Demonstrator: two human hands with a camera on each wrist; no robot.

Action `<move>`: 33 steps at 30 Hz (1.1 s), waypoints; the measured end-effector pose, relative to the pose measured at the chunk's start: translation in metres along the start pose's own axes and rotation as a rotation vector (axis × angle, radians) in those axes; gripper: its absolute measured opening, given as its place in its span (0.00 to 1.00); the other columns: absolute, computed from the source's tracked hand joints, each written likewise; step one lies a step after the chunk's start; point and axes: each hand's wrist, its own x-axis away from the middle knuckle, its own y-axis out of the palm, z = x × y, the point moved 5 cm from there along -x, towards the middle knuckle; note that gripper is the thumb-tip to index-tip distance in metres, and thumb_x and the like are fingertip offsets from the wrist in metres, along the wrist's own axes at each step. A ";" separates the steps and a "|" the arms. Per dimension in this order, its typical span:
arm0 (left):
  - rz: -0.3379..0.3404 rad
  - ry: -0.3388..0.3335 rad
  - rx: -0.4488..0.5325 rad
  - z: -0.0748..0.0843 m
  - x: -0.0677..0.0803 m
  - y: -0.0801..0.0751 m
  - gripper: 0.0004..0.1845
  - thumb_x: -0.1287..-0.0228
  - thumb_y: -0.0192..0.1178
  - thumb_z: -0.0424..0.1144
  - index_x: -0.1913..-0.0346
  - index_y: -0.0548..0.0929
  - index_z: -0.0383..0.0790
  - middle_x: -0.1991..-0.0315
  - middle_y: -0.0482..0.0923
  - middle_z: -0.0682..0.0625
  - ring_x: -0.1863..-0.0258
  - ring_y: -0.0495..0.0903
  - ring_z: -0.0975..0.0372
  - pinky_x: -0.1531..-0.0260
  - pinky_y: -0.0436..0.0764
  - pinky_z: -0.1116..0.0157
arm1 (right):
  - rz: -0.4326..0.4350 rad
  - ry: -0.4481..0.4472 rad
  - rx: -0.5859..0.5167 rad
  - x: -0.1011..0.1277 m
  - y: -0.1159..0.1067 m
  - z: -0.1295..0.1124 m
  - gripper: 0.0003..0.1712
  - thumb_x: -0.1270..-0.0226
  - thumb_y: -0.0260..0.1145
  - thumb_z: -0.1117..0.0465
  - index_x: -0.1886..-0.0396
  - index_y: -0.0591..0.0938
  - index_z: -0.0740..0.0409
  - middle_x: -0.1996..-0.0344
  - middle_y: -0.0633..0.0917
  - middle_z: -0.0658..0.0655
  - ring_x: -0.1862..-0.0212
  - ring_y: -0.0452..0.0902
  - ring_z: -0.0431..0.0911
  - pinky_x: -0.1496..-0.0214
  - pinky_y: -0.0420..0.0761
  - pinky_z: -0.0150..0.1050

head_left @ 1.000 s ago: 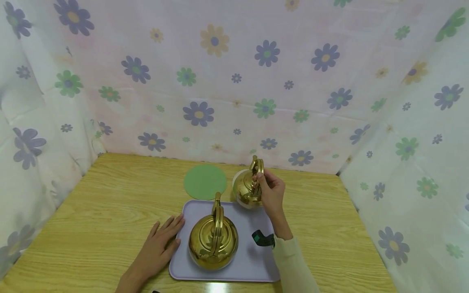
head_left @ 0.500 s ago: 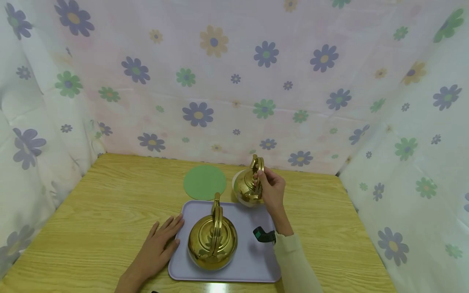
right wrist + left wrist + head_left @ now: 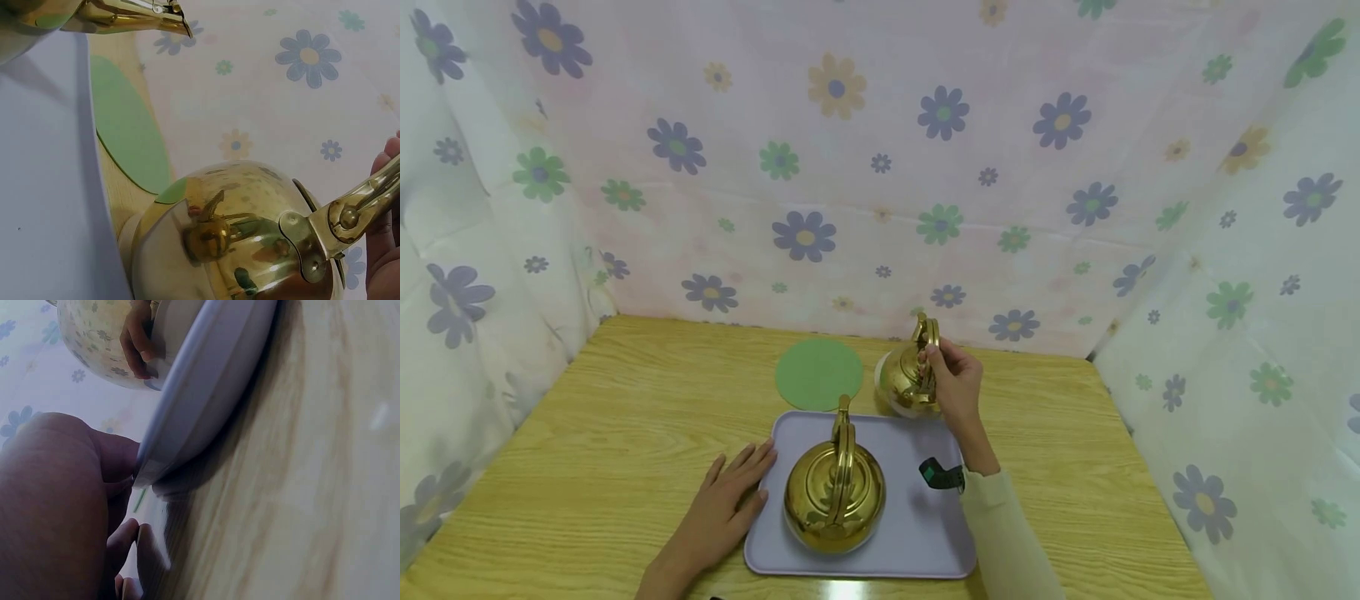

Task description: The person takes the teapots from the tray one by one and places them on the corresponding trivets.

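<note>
Roughly centre on the table [image 3: 587, 433] sits a lilac tray [image 3: 925, 533] w/ the big kettle [image 3: 835, 496] on it. At the tray's 12 o'clock lies a green mat [image 3: 818, 374]; at 1 o'clock the small kettle [image 3: 904, 379], beyond the tray's far edge. Right hand [image 3: 957, 390] grips its handle, fingers curled round. Left hand [image 3: 730, 500] lies flat, fingers straight, touching the tray's 9 o'clock edge.

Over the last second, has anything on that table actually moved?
The right hand, gripping the handle of the smaller gold kettle, has carried it a little farther back, off the far edge of the lilac tray toward the pale coaster under it. The left hand stays flat at the tray's left edge; the larger gold kettle and green mat have not moved.
</note>
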 end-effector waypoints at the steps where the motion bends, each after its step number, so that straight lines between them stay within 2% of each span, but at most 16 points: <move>1: -0.001 0.000 -0.002 0.000 0.000 0.000 0.27 0.28 0.60 0.39 0.28 0.74 0.40 0.26 0.70 0.48 0.28 0.66 0.40 0.20 0.38 0.58 | -0.001 -0.002 0.002 0.000 0.000 0.001 0.16 0.26 0.62 0.69 0.47 0.81 0.81 0.69 0.86 0.66 0.72 0.81 0.42 0.69 0.84 0.30; 9: 0.004 0.010 -0.013 -0.001 -0.001 0.000 0.27 0.28 0.60 0.39 0.28 0.74 0.41 0.26 0.70 0.48 0.28 0.67 0.41 0.20 0.38 0.59 | -0.002 -0.013 0.003 -0.004 -0.001 0.006 0.17 0.25 0.62 0.69 0.48 0.80 0.82 0.72 0.86 0.53 0.73 0.82 0.41 0.69 0.84 0.30; 15: 0.007 0.014 -0.016 -0.001 0.000 -0.001 0.27 0.28 0.60 0.39 0.28 0.74 0.41 0.26 0.70 0.49 0.28 0.67 0.41 0.20 0.36 0.62 | -0.003 -0.002 -0.002 -0.005 -0.002 0.008 0.18 0.25 0.62 0.69 0.47 0.79 0.84 0.72 0.86 0.55 0.73 0.82 0.41 0.68 0.84 0.29; 21: 0.015 0.017 -0.016 -0.001 0.000 0.000 0.28 0.29 0.61 0.39 0.28 0.74 0.41 0.26 0.70 0.49 0.28 0.67 0.40 0.21 0.35 0.65 | -0.009 -0.012 0.004 -0.008 -0.003 0.009 0.18 0.25 0.62 0.68 0.48 0.79 0.84 0.72 0.86 0.51 0.72 0.82 0.40 0.69 0.84 0.29; 29: 0.012 0.010 -0.014 -0.001 0.001 0.001 0.27 0.28 0.61 0.39 0.28 0.74 0.42 0.26 0.70 0.50 0.28 0.67 0.41 0.21 0.35 0.65 | -0.034 -0.012 0.006 -0.011 -0.002 0.011 0.19 0.25 0.62 0.67 0.48 0.79 0.84 0.71 0.86 0.55 0.72 0.82 0.40 0.69 0.84 0.30; 33: 0.013 0.012 -0.015 -0.001 0.002 0.001 0.27 0.28 0.61 0.40 0.28 0.74 0.42 0.26 0.70 0.50 0.28 0.67 0.41 0.21 0.34 0.65 | -0.036 -0.004 0.019 -0.011 -0.002 0.012 0.17 0.25 0.62 0.67 0.50 0.81 0.82 0.71 0.86 0.53 0.71 0.82 0.41 0.68 0.84 0.30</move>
